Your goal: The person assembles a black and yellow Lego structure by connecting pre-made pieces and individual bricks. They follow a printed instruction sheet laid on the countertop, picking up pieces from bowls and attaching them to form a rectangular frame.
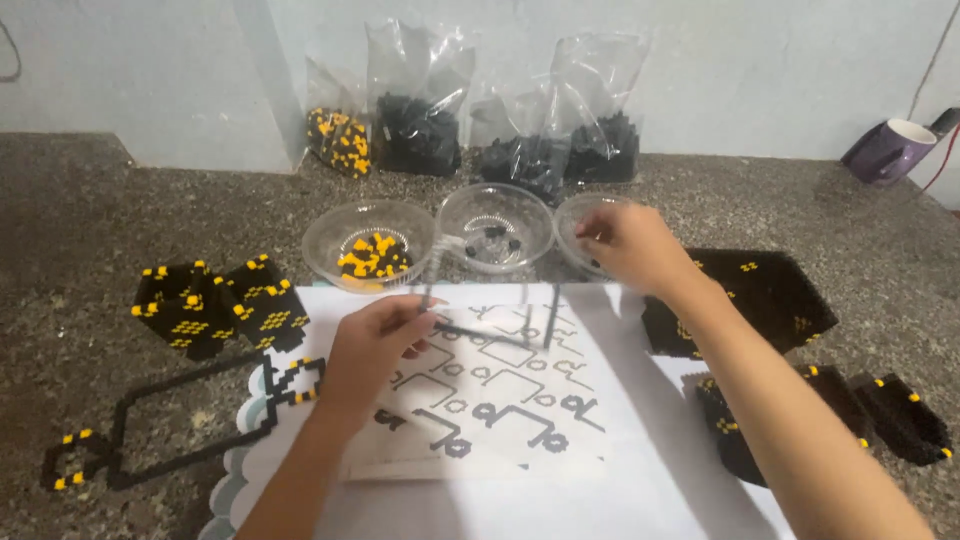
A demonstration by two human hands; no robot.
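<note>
Black bead strip [470,331] pinched in left hand [375,345] grip, over pattern sheet [500,400].

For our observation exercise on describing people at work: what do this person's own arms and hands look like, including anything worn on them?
Both forearms are bare, with no sleeves in view. The left hand and right hand wear no gloves, and no rings, watch or bracelets can be seen.

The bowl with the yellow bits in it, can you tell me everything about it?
The left bowl is a clear, round, shallow dish that looks like thin plastic. It stands upright on the speckled stone counter, first in a row of three bowls, just above the white sheet. A small heap of yellow and black beads lies inside. Neither hand touches it; the left hand is nearest.
</note>
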